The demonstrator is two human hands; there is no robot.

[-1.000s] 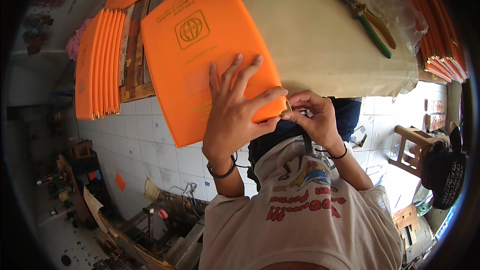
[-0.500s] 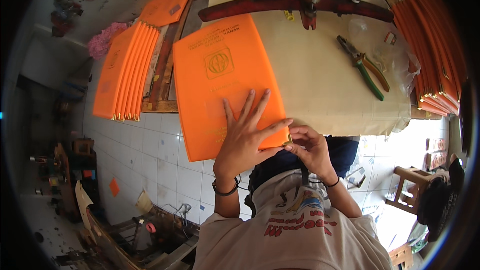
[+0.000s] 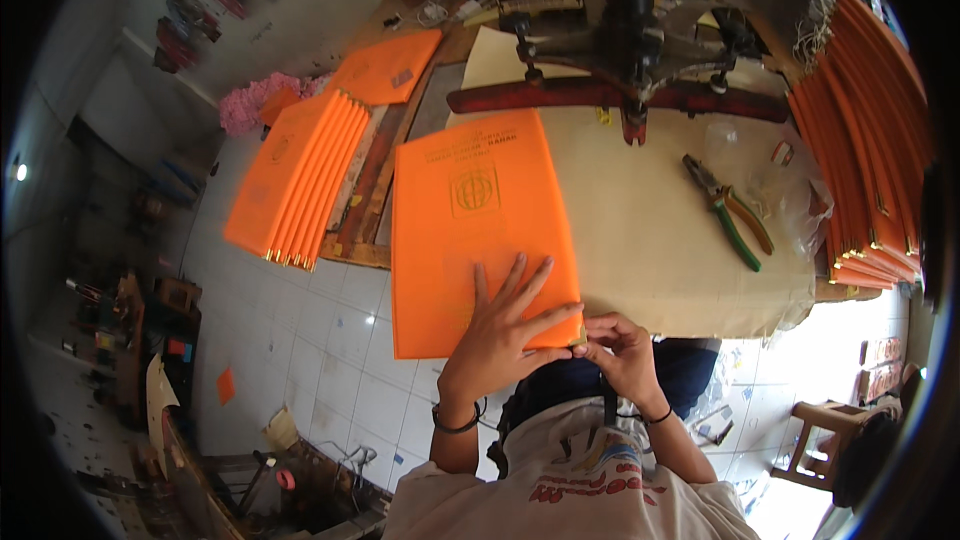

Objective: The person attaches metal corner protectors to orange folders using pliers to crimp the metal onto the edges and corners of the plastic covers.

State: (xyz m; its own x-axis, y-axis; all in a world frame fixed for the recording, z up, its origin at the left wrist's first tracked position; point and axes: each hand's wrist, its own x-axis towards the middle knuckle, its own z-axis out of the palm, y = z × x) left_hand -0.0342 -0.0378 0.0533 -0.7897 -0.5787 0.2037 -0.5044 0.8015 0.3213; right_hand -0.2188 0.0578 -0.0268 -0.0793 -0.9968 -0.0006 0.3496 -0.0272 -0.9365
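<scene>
Head view, looking down: a worktable spread with a tan sheet (image 3: pixel 690 275) stretches away from the seated person. At its far side stands a dark metal machine with a long red bar (image 3: pixel 715 103). A tall stack of orange folders (image 3: pixel 862 140) leans at the right; a smaller orange bundle (image 3: pixel 290 185), its lower corners tipped in gold, lies at the left. Between them, nearest the person, one orange folder (image 3: pixel 480 230) rests at the table's front, its near end jutting past the edge. The left hand (image 3: pixel 497 328) lies on its cover, fingers spread wide, thumb along the bottom edge. The right hand (image 3: pixel 620 352) has thumb and fingertips pinched together at the folder's lower right corner. Right of the folder are a crumpled clear plastic bag (image 3: pixel 795 202) and pliers (image 3: pixel 722 200) with green-and-orange handles. Smallest is the shiny gold corner piece (image 3: pixel 578 337) at the right fingertips.
</scene>
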